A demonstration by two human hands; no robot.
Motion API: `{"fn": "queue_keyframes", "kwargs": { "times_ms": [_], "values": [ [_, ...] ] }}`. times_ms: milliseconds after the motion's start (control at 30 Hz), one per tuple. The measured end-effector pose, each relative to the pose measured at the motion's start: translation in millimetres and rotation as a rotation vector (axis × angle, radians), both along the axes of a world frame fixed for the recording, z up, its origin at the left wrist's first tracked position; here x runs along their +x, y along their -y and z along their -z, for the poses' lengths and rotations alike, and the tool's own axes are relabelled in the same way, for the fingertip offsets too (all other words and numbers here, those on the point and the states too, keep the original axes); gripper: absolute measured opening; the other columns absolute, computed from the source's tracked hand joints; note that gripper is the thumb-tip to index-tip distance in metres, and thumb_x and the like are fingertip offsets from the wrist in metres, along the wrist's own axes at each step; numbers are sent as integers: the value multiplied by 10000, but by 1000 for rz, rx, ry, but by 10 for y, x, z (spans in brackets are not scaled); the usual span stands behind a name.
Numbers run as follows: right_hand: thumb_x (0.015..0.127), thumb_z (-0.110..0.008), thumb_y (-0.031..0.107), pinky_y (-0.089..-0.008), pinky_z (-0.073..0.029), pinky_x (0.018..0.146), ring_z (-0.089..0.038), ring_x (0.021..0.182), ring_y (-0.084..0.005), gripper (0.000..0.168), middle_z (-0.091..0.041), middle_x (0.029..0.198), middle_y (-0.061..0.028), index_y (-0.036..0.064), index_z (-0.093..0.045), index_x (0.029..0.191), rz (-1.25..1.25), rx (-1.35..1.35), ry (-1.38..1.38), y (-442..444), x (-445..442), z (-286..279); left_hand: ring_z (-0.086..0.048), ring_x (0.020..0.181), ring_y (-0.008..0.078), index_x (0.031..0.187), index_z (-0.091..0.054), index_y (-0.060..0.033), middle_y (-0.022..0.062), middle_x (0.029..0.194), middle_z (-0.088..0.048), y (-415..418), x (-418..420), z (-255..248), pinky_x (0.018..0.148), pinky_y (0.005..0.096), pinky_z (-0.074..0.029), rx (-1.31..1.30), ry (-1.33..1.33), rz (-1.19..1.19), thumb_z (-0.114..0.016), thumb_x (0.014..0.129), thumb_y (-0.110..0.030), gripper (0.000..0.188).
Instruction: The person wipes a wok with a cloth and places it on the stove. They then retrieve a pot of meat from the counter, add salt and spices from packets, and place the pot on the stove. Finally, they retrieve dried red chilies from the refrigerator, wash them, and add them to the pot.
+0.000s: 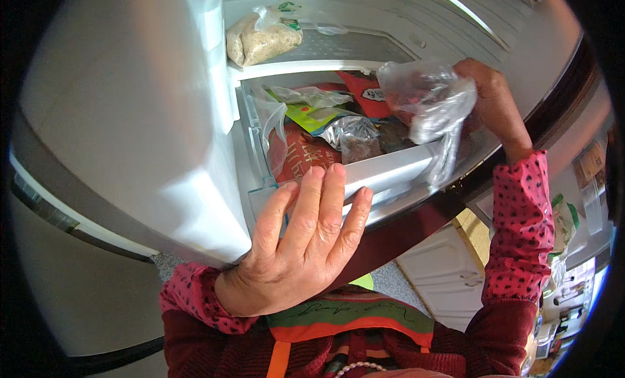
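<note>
A refrigerator drawer (pixel 390 170) is pulled out, full of food packets. Over its front edge lies my left hand (pixel 305 236), fingers spread and holding nothing. At the drawer's right side my right hand (pixel 490 92) grips a clear plastic bag (pixel 425 94); the bag's loose folds hang over the drawer front, and its contents cannot be made out. In the drawer are a red packet with writing (pixel 305 153), a yellow-green packet (pixel 312 115), a silvery crinkled wrapper (pixel 349 131) and another red packet (pixel 361 92) at the back.
On the shelf (pixel 337 46) above the drawer sits a tied plastic bag of pale, grainy food (pixel 263 36). The white inner side of the fridge door (pixel 210 212) stands close on the left. White cabinet doors (pixel 442 275) are below right, and a plastic bag with green print (pixel 564 224) is at far right.
</note>
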State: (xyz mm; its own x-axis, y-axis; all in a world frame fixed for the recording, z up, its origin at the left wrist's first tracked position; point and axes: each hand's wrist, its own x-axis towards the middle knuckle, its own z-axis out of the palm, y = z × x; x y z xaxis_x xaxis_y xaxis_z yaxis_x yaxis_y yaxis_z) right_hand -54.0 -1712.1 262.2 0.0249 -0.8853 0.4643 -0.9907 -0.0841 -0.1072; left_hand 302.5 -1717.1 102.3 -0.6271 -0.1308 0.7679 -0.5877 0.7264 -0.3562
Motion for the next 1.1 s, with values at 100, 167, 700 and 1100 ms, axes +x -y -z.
{"fn": "queue_keyframes", "kwargs": {
  "times_ms": [100,167,700,1100],
  "values": [
    [840,-591,56,-418,-556,785,-666,935,-382,214,-660,988,-168,21,-649,1043,-56,-100,-572,316,-151,194,-596,1194,276,1341,-635,-195,171,1334,-619,30,1,-1,969,414,-462,-11,6,0,-560,967,-420,443],
    [842,-591,61,-444,-542,806,-651,955,-392,232,-643,1011,-170,28,-637,1067,80,-91,-670,455,-155,291,-599,1191,274,1341,-635,-194,171,1332,-621,33,-11,4,970,414,-462,-24,13,-8,-562,968,-416,440],
    [750,-773,140,-445,-499,896,-607,1045,-365,347,-613,1062,-186,46,-664,1066,-95,449,-618,696,-198,500,-584,1200,273,1356,-616,-187,156,1324,-624,44,-47,18,979,419,-467,-73,15,-14,-556,967,-347,426],
    [931,-572,264,-510,-520,801,-653,897,-408,280,-658,933,-198,16,-660,1026,-360,219,-534,571,1099,210,-563,1241,269,1354,-603,-177,145,1327,-627,-84,-56,-108,1004,402,-459,-56,15,-60,-524,980,-274,395]
  ]
}}
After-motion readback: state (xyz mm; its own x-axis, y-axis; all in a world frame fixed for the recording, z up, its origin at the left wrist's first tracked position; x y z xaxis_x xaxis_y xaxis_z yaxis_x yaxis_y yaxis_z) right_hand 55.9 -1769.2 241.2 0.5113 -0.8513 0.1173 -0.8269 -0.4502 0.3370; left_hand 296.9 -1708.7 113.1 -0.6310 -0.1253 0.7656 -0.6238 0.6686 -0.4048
